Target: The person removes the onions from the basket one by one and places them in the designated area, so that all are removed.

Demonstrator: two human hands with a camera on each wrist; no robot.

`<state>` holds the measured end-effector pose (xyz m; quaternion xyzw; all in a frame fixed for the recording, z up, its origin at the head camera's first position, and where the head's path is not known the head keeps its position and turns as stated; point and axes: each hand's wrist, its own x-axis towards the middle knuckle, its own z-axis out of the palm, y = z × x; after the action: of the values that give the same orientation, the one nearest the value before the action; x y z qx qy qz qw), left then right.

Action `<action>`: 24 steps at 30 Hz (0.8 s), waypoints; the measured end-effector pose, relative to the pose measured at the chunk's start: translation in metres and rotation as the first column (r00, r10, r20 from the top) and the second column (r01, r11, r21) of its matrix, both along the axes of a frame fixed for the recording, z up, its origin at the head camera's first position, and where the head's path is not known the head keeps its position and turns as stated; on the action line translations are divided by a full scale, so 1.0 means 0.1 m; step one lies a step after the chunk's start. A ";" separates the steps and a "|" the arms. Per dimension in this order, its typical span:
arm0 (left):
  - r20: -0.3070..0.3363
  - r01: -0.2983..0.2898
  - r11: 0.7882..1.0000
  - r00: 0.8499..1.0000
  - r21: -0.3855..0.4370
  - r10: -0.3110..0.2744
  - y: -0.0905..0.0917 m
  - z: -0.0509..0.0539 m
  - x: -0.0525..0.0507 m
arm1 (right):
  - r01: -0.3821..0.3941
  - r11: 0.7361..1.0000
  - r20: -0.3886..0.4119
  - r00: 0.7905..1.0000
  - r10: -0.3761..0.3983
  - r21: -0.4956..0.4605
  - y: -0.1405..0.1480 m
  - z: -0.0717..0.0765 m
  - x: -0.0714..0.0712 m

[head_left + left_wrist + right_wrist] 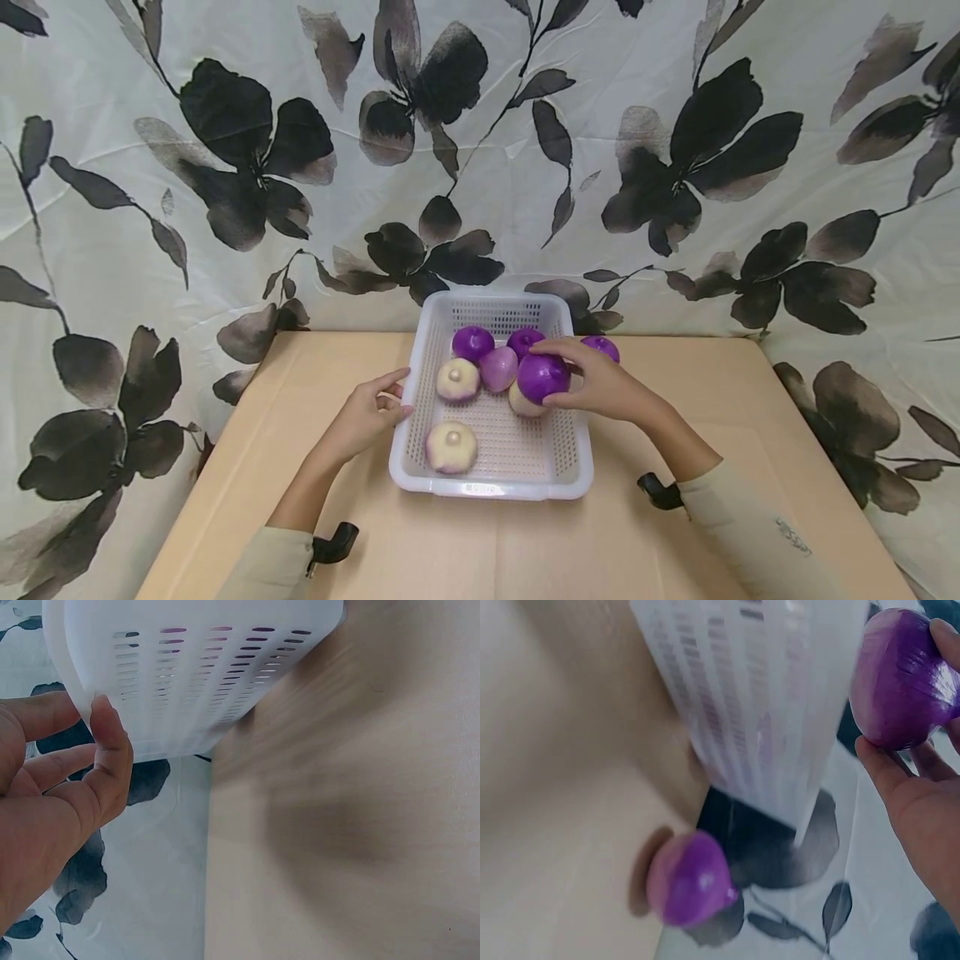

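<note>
Left hand [369, 421] has fingers on the basket [525, 488] at its left rim, looks like a light pinch with thumb and fingers; right hand [606, 385] grips a purple onion [543, 379], thumb on the near side, fingers over the far side. Onion is held over the basket's right half, above rim level in the right wrist view, and in front of a pale onion [523, 405] from the head view; whether those two touch, can't tell. Handling guess: onion firm, fairly dense for its size, skin glossy and likely slippery, could bruise if dropped; best taken round the widest part, thumb opposite fingers, as now. Basket looks like thin plastic, light, a bit flexy, would slide if pushed; rim is the place to hold. Other onions sit between the two hands inside the basket: two purple at the back, a pinkish one [498, 369] mid-basket, pale ones left and front-left. One more purple, the loose onion [693, 879], lies on the worktop [660, 467] outside the basket, beyond the right hand, not held.
</note>
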<state>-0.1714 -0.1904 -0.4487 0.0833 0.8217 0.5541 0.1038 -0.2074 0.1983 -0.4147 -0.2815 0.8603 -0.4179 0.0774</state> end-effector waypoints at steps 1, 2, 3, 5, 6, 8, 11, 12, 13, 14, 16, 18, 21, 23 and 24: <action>0.000 0.000 1.000 1.000 0.000 0.000 0.00 0.00 0.00 | 0.016 1.000 0.010 1.000 -0.015 -0.014 0.05 0.00 -0.01; 0.000 -0.002 1.000 1.000 -0.001 0.002 0.00 0.00 0.00 | 0.028 0.999 0.013 1.000 -0.027 -0.025 0.10 0.00 -0.02; 0.001 -0.003 1.000 1.000 -0.001 0.003 0.00 0.00 0.00 | 0.041 0.999 0.009 0.999 -0.041 -0.035 0.15 0.00 -0.04; -0.002 -0.001 1.000 1.000 -0.004 0.001 0.00 -0.01 0.00 | 0.072 0.997 -0.012 0.997 -0.073 -0.039 0.24 0.01 -0.06; -0.002 -0.002 1.000 1.000 -0.005 0.002 0.00 -0.01 0.00 | 0.085 0.995 -0.020 0.996 -0.086 -0.045 0.29 0.01 -0.08; 0.001 -0.005 1.000 1.000 -0.009 0.005 0.00 -0.01 0.00 | 0.117 0.992 -0.041 0.992 -0.118 -0.045 0.38 0.00 -0.10; 0.008 -0.008 1.000 1.000 -0.014 0.008 0.00 -0.01 0.00 | 0.152 0.986 -0.037 0.987 -0.155 -0.071 0.51 -0.02 -0.13; 0.010 -0.008 1.000 1.000 -0.013 0.009 0.00 0.00 0.01 | 0.162 0.983 -0.029 0.986 -0.165 -0.083 0.55 -0.03 -0.15; 0.010 -0.009 1.000 1.000 -0.014 0.010 0.00 0.00 0.01 | 0.175 0.981 -0.024 0.984 -0.178 -0.087 0.59 -0.03 -0.16; 0.009 -0.009 1.000 1.000 -0.013 0.009 0.01 -0.01 0.01 | 0.187 0.978 -0.016 0.982 -0.190 -0.087 0.63 -0.04 -0.17; 0.007 -0.007 1.000 1.000 -0.012 0.008 0.01 -0.01 0.01 | 0.213 0.974 -0.007 0.977 -0.214 -0.078 0.71 -0.05 -0.20; 0.003 -0.007 1.000 1.000 -0.012 0.007 0.01 -0.01 0.00 | 0.234 0.970 -0.011 0.972 -0.236 -0.064 0.80 -0.06 -0.22; 0.003 -0.007 1.000 1.000 -0.016 0.007 0.01 -0.01 0.00 | 0.257 0.965 -0.040 0.965 -0.259 -0.046 0.92 -0.11 -0.27; 0.000 -0.007 1.000 1.000 -0.022 0.007 0.01 -0.01 0.00 | 0.275 0.961 -0.057 0.959 -0.277 -0.036 1.00 -0.16 -0.31; -0.001 -0.008 1.000 1.000 -0.023 0.008 0.01 -0.01 0.00 | 0.285 0.958 -0.063 0.956 -0.286 -0.029 1.04 -0.18 -0.32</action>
<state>-0.1715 -0.1894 -0.4501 0.0790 0.8284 0.5450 0.1024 -0.2395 0.3027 -0.4323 -0.1689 0.8899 -0.4234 -0.0154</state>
